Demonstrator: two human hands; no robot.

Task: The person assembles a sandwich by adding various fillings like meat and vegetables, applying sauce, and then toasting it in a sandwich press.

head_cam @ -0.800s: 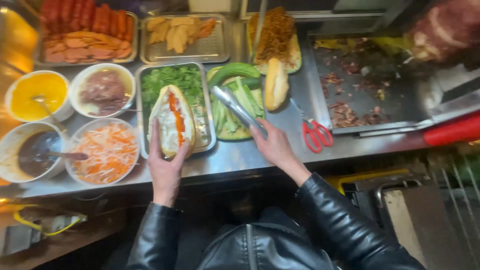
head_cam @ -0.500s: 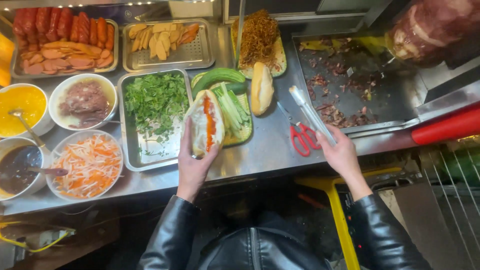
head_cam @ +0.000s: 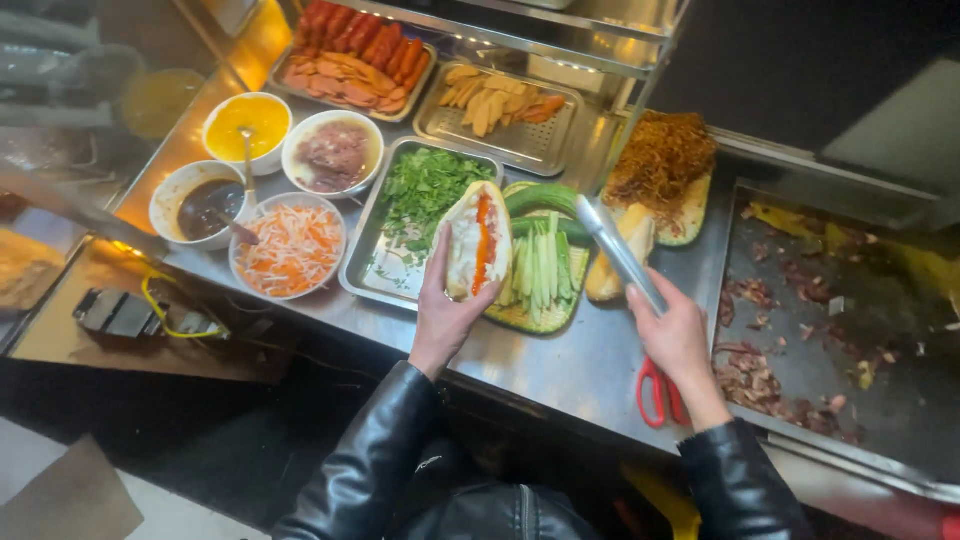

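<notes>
Our left hand (head_cam: pixel 445 305) cups the split sandwich (head_cam: pixel 477 240); right hand (head_cam: pixel 672 330) grips tongs (head_cam: pixel 620 250). Risk: tilted roll spills filling onto cucumber sticks (head_cam: pixel 538 268) beside it.

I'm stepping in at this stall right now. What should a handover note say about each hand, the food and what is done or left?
Left hand: holds a split sandwich roll, open, with an orange-red strip of filling inside.
Right hand: grips metal tongs, tips above the cucumber sticks on their tray.
Nearby: herb tray, carrot salad bowl, red scissors under the right hand.
Done: roll opened and partly filled.
Left: no cucumber or herbs visible in it.
</notes>
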